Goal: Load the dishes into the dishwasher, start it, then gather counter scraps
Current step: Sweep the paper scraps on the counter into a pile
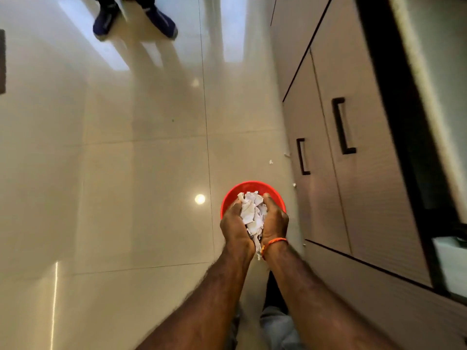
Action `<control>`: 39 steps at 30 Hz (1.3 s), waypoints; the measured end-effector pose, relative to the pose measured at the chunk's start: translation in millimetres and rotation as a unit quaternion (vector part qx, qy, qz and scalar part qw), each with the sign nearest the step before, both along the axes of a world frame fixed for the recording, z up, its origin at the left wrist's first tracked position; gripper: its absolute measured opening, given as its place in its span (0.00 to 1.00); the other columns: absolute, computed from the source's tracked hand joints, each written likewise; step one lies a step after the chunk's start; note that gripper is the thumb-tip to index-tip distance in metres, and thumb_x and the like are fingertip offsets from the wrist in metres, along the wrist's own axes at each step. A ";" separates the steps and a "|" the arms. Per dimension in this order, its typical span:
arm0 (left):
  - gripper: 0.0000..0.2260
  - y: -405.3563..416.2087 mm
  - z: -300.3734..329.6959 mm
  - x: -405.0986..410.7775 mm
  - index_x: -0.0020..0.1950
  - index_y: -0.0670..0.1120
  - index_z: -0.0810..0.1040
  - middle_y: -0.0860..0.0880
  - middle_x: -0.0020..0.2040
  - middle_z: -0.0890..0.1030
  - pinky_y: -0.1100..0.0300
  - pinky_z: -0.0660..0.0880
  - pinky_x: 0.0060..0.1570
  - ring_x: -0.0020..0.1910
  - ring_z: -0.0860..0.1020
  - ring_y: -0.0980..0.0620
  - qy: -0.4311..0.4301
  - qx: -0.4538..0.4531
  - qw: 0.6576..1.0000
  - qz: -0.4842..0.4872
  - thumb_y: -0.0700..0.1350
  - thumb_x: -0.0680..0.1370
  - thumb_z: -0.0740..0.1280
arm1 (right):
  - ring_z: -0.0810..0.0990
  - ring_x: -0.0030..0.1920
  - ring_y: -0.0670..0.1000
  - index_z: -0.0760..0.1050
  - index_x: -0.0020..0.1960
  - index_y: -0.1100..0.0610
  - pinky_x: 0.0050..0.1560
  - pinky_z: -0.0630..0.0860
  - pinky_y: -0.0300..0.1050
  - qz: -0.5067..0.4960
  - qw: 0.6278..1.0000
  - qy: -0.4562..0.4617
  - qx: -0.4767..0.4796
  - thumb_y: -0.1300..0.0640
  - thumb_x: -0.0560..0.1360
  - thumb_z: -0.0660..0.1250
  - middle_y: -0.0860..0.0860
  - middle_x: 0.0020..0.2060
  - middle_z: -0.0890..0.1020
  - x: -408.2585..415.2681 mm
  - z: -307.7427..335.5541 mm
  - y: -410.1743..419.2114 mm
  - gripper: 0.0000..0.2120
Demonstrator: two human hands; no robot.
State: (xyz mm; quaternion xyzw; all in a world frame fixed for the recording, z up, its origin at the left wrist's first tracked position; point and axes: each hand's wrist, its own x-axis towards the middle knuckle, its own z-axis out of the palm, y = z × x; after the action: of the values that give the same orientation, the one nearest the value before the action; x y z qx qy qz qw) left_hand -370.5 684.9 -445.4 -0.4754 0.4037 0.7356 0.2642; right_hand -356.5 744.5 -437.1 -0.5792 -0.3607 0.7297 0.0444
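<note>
A wad of crumpled white paper scraps [253, 213] is cupped between my two hands, directly above a red bin [252, 186] that stands on the floor. My left hand [235, 227] curls around the wad's left side. My right hand [275, 221], with an orange thread on its wrist, grips the right side. Some of the paper hangs down between my wrists. The inside of the bin is mostly hidden by my hands and the paper.
Small white scraps [271, 162] lie on the glossy tiled floor near the cabinet base. Brown cabinet doors with black handles [343, 126] run along the right under a countertop edge [424, 79]. Another person's blue shoes [161, 20] stand at the far end of the floor.
</note>
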 end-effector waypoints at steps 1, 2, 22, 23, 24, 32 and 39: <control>0.20 2.0 -25.7 -3.0 0.60 0.35 0.82 0.37 0.58 0.83 0.47 0.80 0.58 0.54 0.84 0.38 -0.003 0.006 1.000 -0.006 0.44 0.72 0.71 | 0.86 0.41 0.57 0.85 0.45 0.62 0.46 0.82 0.49 0.001 1.000 -0.017 0.002 0.52 0.73 0.71 0.58 0.42 0.87 -3.4 -30.0 1.3 0.13; 0.20 4.5 -56.0 -6.1 0.61 0.35 0.81 0.37 0.58 0.82 0.48 0.80 0.57 0.53 0.84 0.38 -0.006 0.015 1.000 -0.015 0.44 0.73 0.71 | 0.86 0.43 0.58 0.85 0.46 0.62 0.49 0.81 0.52 0.006 0.999 -0.033 -0.009 0.47 0.70 0.71 0.59 0.44 0.87 -7.0 -61.3 3.7 0.17; 0.12 -38.6 -7.4 -67.8 0.51 0.48 0.82 0.48 0.50 0.85 0.60 0.74 0.42 0.46 0.81 0.54 0.141 -0.182 0.866 -0.444 0.55 0.77 0.71 | 0.82 0.51 0.58 0.82 0.47 0.56 0.41 0.65 0.42 0.617 0.716 -0.187 0.268 0.51 0.78 0.62 0.55 0.47 0.85 -47.6 -26.2 27.1 0.13; 0.17 -42.8 9.2 -71.5 0.55 0.47 0.82 0.46 0.53 0.85 0.61 0.74 0.43 0.47 0.81 0.54 0.155 -0.192 0.849 -0.468 0.58 0.74 0.72 | 0.83 0.50 0.57 0.82 0.45 0.55 0.39 0.65 0.41 0.626 0.707 -0.184 0.272 0.51 0.79 0.62 0.54 0.44 0.85 -50.7 -3.9 25.2 0.12; 0.22 -45.8 25.3 -75.2 0.58 0.46 0.82 0.46 0.57 0.84 0.60 0.75 0.47 0.50 0.81 0.54 0.166 -0.210 0.827 -0.494 0.60 0.73 0.72 | 0.83 0.50 0.58 0.81 0.44 0.55 0.38 0.66 0.41 0.629 0.704 -0.183 0.275 0.51 0.79 0.62 0.54 0.43 0.85 -53.0 14.3 24.3 0.12; 0.29 -72.5 196.7 -78.5 0.73 0.44 0.73 0.46 0.71 0.76 0.54 0.72 0.65 0.67 0.76 0.47 0.261 -0.333 0.647 -0.635 0.62 0.78 0.67 | 0.79 0.59 0.59 0.80 0.59 0.52 0.58 0.77 0.52 0.653 0.638 -0.150 0.378 0.46 0.75 0.64 0.55 0.59 0.81 -57.6 184.9 17.3 0.17; 0.27 -90.5 310.6 -65.7 0.71 0.44 0.74 0.43 0.67 0.79 0.53 0.72 0.64 0.67 0.76 0.44 0.298 -0.390 0.564 -0.664 0.60 0.79 0.67 | 0.78 0.60 0.59 0.79 0.62 0.50 0.60 0.76 0.55 0.684 0.535 -0.103 0.485 0.46 0.76 0.64 0.53 0.61 0.80 -34.9 317.6 17.8 0.18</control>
State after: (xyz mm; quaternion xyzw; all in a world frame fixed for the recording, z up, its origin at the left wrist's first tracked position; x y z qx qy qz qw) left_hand -436.2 594.3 -134.8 0.1169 0.9089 0.2237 0.3321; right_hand -391.4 762.4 -119.6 -0.1171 -0.9477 0.1865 -0.2312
